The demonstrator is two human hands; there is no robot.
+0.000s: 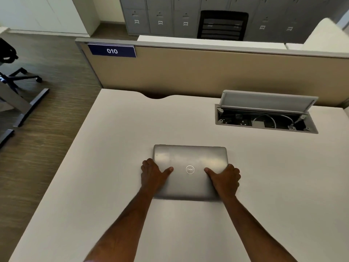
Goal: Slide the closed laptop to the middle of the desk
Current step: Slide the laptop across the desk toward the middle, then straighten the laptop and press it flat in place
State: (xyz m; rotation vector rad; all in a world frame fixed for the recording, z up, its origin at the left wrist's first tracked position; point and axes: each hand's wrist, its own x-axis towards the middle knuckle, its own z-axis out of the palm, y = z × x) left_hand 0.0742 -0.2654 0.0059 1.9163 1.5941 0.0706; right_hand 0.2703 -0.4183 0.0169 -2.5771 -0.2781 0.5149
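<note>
Both hands are on the closed laptop (189, 171), one at each short side. The left hand (154, 173) wraps the left edge with its thumb laid flat across the lid, pointing in toward the round logo; the right hand (225, 176) mirrors it on the right edge, thumb likewise on top. The fingers curl down past the sides, so whether they reach under the base cannot be seen, but each hand is plainly clasping the machine rather than lying loose on it.

The laptop lies flat on the pale desk (117, 148) with its long axis running left to right, square to the person, and the two hands sit level with each other, neither one nearer. It rests in the near half of the desk, roughly midway between the left and right sides as far as the view shows. Bare surface stretches beyond its far edge.

Farther off and to the right, an open cable box (264, 120) is sunk in the desk with its flap raised, well apart from the laptop. A tan partition (207, 72) closes the far side.

From here, I'd judge any remaining push goes straight away from the person, both hands sharing it evenly to keep the laptop from skewing.
</note>
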